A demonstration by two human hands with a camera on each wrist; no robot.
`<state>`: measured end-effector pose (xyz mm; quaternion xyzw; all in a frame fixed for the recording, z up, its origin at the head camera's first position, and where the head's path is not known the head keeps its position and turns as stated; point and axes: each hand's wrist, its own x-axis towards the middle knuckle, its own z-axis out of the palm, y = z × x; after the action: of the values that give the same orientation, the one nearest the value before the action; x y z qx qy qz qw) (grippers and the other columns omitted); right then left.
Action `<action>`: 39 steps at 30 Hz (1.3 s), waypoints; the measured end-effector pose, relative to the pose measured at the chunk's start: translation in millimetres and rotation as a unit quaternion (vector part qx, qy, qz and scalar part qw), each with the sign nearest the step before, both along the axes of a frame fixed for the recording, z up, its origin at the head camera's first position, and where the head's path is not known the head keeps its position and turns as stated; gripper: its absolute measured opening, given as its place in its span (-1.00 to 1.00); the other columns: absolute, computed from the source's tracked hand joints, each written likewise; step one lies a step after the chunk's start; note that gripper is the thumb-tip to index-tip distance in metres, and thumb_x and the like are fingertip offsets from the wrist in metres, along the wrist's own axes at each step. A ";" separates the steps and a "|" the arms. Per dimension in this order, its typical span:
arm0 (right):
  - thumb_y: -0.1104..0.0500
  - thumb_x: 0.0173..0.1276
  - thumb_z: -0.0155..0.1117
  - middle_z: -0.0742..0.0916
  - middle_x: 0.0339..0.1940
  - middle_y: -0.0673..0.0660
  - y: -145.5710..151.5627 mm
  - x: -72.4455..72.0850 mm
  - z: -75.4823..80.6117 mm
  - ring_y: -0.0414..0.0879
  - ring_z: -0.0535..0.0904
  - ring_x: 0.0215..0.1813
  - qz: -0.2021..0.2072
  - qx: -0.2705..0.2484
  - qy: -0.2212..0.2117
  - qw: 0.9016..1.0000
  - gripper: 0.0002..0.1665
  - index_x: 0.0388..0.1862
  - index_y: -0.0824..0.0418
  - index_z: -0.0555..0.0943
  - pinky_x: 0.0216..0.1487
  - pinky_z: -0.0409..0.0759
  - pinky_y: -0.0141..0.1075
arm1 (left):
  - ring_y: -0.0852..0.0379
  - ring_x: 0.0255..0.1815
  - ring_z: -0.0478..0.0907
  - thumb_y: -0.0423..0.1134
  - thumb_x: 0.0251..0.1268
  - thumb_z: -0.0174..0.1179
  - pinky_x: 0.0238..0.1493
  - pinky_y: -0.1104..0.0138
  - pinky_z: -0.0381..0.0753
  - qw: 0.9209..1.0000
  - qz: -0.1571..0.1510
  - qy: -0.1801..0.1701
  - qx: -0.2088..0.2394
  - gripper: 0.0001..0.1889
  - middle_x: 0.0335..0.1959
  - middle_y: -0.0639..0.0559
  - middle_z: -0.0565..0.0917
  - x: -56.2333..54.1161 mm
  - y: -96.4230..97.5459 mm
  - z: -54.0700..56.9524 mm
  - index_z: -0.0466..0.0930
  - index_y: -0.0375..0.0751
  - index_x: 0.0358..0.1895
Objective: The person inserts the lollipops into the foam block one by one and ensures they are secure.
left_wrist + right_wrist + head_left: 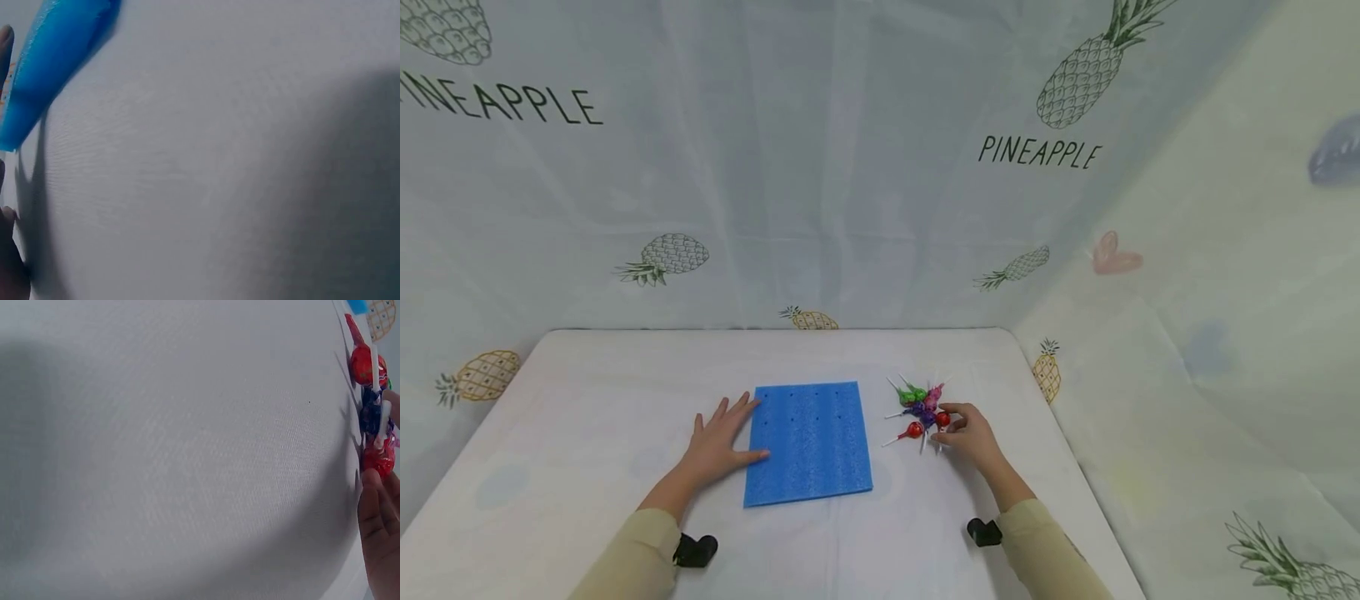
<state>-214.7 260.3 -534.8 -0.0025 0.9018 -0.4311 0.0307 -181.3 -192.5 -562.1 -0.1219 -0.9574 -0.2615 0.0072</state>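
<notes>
A flat blue foam board (808, 446) with small holes toward its far side lies on the table. My left hand (718, 442) is spread at its left edge, the fingertips and thumb touching it. To the right of the board lies a cluster of wrapped lollipops: green (913, 396), pink (933, 396), purple (922, 414) and red. At the cluster's right side, my right hand (970, 433) pinches a red lollipop (379, 461) between thumb and fingers. A second red lollipop (914, 429) lies nearer the board, its stick pointing left.
White cloth covers the table (625, 383), and a pineapple-printed curtain (880, 167) hangs behind and along the right side. Black wrist devices (695, 551) sit at both sleeves. The left wrist view shows mostly cloth and one end of the board.
</notes>
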 end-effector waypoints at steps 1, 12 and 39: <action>0.26 0.02 0.59 0.61 0.06 0.19 -0.2 -0.4 -0.4 -0.04 0.56 -0.17 -0.001 -0.001 -0.003 1.000 -0.35 0.16 0.22 0.61 -0.24 0.56 -0.22 | -0.48 0.47 -0.12 0.34 -0.06 0.37 0.26 -0.45 -0.37 1.000 0.000 0.000 0.000 0.08 0.50 -0.31 0.12 0.3 -0.1 -1.5 0.18 -0.21 0.48; 0.34 0.03 0.56 0.59 -0.04 0.16 -1.8 -7.7 -6.7 -0.08 0.57 -0.27 -0.014 -0.013 -0.023 1.000 -0.49 0.02 0.24 0.66 -0.27 0.58 -0.24 | -0.48 0.47 -0.16 0.32 -0.08 0.39 0.28 -0.41 -0.41 1.000 0.000 -0.006 -0.006 0.07 0.49 -0.33 0.13 2.5 -2.3 0.0 0.18 -0.17 0.47; 0.46 0.09 0.45 0.62 -0.07 0.22 -33.6 -11.6 25.3 -0.14 0.58 -0.30 -0.046 -0.159 -0.022 0.986 -0.58 -0.05 0.33 0.57 -0.34 0.59 -0.39 | -0.45 0.48 -0.14 0.34 -0.06 0.36 0.30 -0.38 -0.38 1.000 0.001 0.005 -0.010 0.06 0.49 -0.31 0.15 2.1 1.6 -7.9 0.18 -0.15 0.47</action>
<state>-226.3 226.7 -509.5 0.0436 0.8199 -0.5701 0.0297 -179.2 -190.8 -570.0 -0.1218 -0.9602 -0.2510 0.0107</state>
